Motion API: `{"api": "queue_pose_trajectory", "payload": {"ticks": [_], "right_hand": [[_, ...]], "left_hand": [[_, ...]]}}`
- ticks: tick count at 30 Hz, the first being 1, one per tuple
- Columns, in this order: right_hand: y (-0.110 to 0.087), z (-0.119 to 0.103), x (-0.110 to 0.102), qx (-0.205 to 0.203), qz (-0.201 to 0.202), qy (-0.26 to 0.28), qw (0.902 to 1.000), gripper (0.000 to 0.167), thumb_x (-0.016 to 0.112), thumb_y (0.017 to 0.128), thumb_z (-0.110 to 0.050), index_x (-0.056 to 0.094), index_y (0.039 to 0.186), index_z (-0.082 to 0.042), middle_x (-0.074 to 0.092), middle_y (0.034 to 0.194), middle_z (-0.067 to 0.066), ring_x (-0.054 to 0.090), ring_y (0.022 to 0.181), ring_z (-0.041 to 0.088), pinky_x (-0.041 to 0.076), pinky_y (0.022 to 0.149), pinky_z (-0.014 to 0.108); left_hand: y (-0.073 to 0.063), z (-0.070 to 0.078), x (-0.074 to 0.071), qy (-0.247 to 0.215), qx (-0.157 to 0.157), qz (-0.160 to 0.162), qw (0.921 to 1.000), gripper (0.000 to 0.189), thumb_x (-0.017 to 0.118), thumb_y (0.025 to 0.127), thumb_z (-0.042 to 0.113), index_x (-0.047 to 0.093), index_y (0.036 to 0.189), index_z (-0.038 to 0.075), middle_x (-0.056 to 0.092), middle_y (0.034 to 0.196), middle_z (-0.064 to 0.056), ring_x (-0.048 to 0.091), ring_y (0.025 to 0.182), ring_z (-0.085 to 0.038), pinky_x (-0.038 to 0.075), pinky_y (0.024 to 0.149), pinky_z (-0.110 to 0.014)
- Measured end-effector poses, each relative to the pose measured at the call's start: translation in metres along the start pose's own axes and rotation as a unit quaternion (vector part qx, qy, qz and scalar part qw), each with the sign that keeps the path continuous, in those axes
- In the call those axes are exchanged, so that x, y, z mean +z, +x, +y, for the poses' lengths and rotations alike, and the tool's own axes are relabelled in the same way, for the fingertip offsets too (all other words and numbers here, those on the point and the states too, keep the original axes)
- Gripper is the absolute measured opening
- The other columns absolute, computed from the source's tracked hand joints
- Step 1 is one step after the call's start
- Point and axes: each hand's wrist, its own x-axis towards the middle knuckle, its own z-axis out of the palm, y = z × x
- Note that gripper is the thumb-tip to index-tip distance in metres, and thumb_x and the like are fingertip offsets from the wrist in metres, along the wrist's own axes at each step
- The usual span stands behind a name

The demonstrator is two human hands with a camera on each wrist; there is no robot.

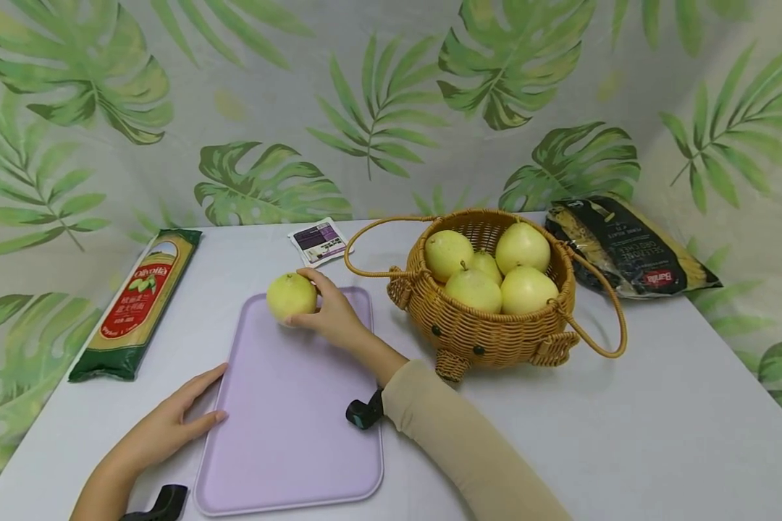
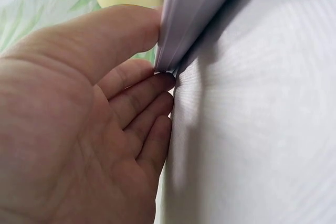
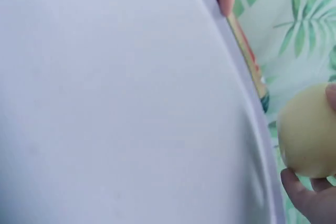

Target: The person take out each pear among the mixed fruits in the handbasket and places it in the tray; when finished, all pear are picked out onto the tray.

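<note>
A pale yellow-green pear (image 1: 289, 298) is over the far left end of the lilac tray (image 1: 293, 434). My right hand (image 1: 332, 315) grips it from the right, fingers at the far side and thumb at the near side. In the right wrist view, the same pear (image 3: 308, 132) shows at the right edge with fingertips around it. My left hand (image 1: 166, 427) lies along the tray's left edge with extended fingers. Its thumb touches the tray rim (image 2: 176, 24) in the left wrist view, and the other fingertips rest low by the white cloth.
Right of the tray stands a wicker basket (image 1: 452, 307) with looped handles, holding several pears (image 1: 524, 246). Behind it lies a dark pasta bag (image 1: 632, 246). A long pasta packet (image 1: 137, 304) lies at the left, and a small white-and-purple sachet (image 1: 319, 242) behind the tray.
</note>
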Motion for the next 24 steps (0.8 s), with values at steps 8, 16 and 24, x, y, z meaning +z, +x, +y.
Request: {"api": "queue_pose_trajectory", "payload": {"ticks": [8, 16, 24], "right_hand": [[0.006, 0.014, 0.004, 0.037, -0.017, -0.022, 0.9989, 0.079, 0.078, 0.069, -0.007, 0.038, 0.135, -0.02, 0.039, 0.136, -0.003, 0.042, 0.116, 0.014, 0.035, 0.094, 0.03], [0.009, 0.014, 0.006, 0.069, -0.027, 0.0, 0.9972, 0.073, 0.073, 0.075, -0.009, 0.037, 0.136, -0.024, 0.038, 0.136, -0.003, 0.038, 0.119, 0.012, 0.03, 0.097, 0.03], [0.013, 0.01, 0.012, 0.053, -0.004, -0.049, 0.9974, 0.069, 0.072, 0.077, -0.011, 0.038, 0.137, -0.019, 0.041, 0.136, 0.0, 0.037, 0.12, 0.01, 0.029, 0.098, 0.026]], "left_hand": [[0.001, 0.001, 0.0, 0.003, -0.001, -0.002, 1.0, 0.064, 0.063, 0.085, 0.021, 0.031, 0.14, 0.012, 0.034, 0.137, -0.02, 0.015, 0.118, 0.013, 0.013, 0.087, 0.0], [0.001, 0.002, 0.0, 0.003, 0.001, 0.0, 1.0, 0.064, 0.062, 0.086, 0.022, 0.031, 0.14, 0.012, 0.033, 0.137, -0.021, 0.015, 0.118, 0.014, 0.013, 0.088, 0.0], [0.0, 0.0, 0.0, 0.008, -0.007, 0.0, 0.9999, 0.064, 0.062, 0.086, 0.023, 0.03, 0.141, 0.015, 0.033, 0.138, -0.02, 0.014, 0.116, 0.017, 0.012, 0.087, 0.0]]}}
